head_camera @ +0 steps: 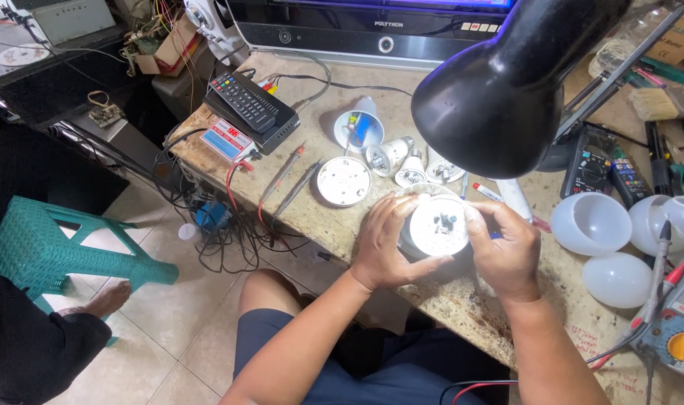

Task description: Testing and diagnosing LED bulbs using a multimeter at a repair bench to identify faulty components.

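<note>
Under the black desk lamp (pixel 507 82), at the stone workbench (pixel 462 300) edge, you are gripping a round white bulb housing (pixel 438 226) between your left hand (pixel 383 244) and right hand (pixel 507 251).

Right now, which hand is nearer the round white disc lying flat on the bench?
Left. The left hand grips the bulb just below-right of the disc; the right hand is on the bulb's far side.

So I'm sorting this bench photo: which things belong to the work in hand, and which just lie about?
In hand:
left hand
right hand
bulb base, held by both

Lying about:
round plate
small bulb bases
white domes
black lamp
remote
multimeter
green stool
</note>
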